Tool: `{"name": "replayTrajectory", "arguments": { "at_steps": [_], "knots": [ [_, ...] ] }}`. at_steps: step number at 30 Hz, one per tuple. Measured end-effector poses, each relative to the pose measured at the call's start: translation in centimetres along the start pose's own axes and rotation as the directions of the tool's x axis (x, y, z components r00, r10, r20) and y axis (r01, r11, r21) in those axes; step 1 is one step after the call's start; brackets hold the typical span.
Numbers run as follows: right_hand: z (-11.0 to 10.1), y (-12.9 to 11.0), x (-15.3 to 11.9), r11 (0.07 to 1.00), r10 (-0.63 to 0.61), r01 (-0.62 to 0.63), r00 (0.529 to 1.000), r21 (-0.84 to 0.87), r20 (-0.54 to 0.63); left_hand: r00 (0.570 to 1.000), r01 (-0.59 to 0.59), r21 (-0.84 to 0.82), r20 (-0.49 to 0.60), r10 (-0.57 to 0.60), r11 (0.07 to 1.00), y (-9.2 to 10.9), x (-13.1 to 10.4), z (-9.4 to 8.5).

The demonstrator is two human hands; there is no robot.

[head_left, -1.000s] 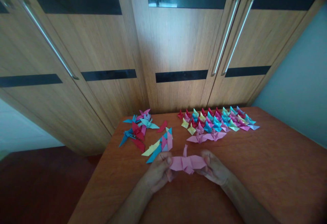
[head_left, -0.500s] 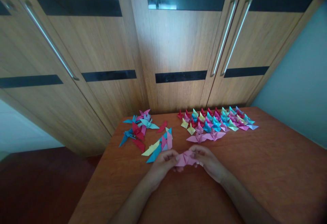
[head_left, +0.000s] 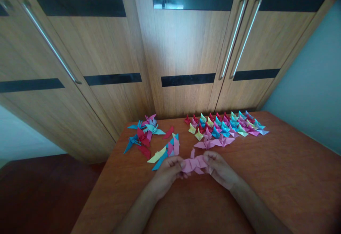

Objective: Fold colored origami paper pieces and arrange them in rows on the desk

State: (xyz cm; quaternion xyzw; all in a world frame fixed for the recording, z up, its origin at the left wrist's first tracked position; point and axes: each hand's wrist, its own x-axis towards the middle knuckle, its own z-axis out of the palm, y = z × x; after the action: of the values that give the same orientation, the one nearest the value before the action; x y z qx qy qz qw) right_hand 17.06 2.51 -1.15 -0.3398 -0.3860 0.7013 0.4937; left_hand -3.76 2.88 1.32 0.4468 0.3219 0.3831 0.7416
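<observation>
A pink origami crane (head_left: 194, 163) is held just above the table, stretched between both hands, with its head end pointing away from me and its tail toward me. My left hand (head_left: 170, 171) pinches its left wing between thumb and fingers. On the other side, my right hand (head_left: 218, 168) grips the right wing. Just beyond lie two pink cranes (head_left: 215, 142) with spread wings. Left of my left hand rest flat folded paper pieces, among them a yellow one (head_left: 157, 155) and a blue one (head_left: 160, 160).
Rows of small colourful cranes (head_left: 226, 124) stand at the back right of the brown table (head_left: 287, 177). A loose pile of cranes (head_left: 144, 136) lies at the back left. Behind the table rises a wooden wardrobe (head_left: 183, 45) with long metal handles; a wall (head_left: 314, 84) is at right.
The pink crane's wings are pulled wider and its narrow head end and tail now show. My right hand has shifted slightly to the right.
</observation>
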Motion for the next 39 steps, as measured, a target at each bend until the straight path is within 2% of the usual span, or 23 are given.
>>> {"name": "replayTrajectory", "arguments": {
  "at_steps": [3,7,13,16,19,21,23,25,28,30,33,36,39],
  "knots": [
    [-0.2,0.1,0.0,0.995,-0.002,0.003,1.0,0.098,-0.006,1.0,-0.001,-0.122,-0.008,0.0,0.993,0.1,-0.1,0.0],
    [-0.1,-0.2,0.2,0.995,-0.008,0.011,0.999,0.1,-0.036,0.999,-0.002,-0.094,-0.045,-0.003,0.996,0.3,0.0,0.0],
    [-0.1,-0.4,0.7,0.989,-0.073,0.047,0.978,-0.139,-0.194,0.976,0.002,0.189,-0.215,0.039,0.982,0.6,0.5,-0.3],
    [-0.4,-0.1,1.1,0.968,-0.12,0.058,0.961,-0.243,-0.247,0.963,0.004,0.222,-0.264,0.056,0.975,0.6,0.7,-0.5],
    [-0.9,0.0,1.3,0.933,-0.21,0.089,0.921,-0.347,-0.329,0.954,0.003,0.233,-0.293,0.067,0.973,0.6,0.7,-0.5],
    [-0.9,-0.1,1.2,0.893,-0.296,0.128,0.889,-0.431,-0.349,0.95,0.003,0.24,-0.304,0.072,0.971,0.6,0.7,-0.5],
    [-0.5,-0.2,0.9,0.833,-0.387,0.185,0.868,-0.522,-0.311,0.948,0.001,0.243,-0.31,0.076,0.97,0.5,0.8,-0.5],
    [0.2,-0.1,0.5,0.737,-0.458,0.242,0.865,-0.631,-0.203,0.947,-0.001,0.249,-0.31,0.08,0.969,0.3,0.9,-0.3],
    [1.5,0.3,0.0,0.583,-0.49,0.321,0.872,-0.746,-0.008,0.956,0.001,0.262,-0.283,0.076,0.965,-0.2,1.0,0.0],
    [1.9,0.7,0.0,0.531,-0.505,0.366,0.861,-0.764,0.062,0.965,0.001,0.271,-0.251,0.07,0.963,-0.6,1.0,0.2],
    [1.8,0.9,0.0,0.47,-0.529,0.373,0.845,-0.8,0.084,0.975,0.003,0.287,-0.215,0.061,0.958,-1.1,1.1,0.4],
    [1.1,0.6,0.1,0.391,-0.551,0.309,0.833,-0.867,0.049,0.981,0.013,0.299,-0.189,0.046,0.954,-1.3,1.2,0.3],
    [0.4,-0.1,0.1,0.296,-0.646,0.249,0.763,-0.922,-0.002,0.986,0.02,0.305,-0.163,0.032,0.952,-1.4,1.1,0.2]
  ]
}}
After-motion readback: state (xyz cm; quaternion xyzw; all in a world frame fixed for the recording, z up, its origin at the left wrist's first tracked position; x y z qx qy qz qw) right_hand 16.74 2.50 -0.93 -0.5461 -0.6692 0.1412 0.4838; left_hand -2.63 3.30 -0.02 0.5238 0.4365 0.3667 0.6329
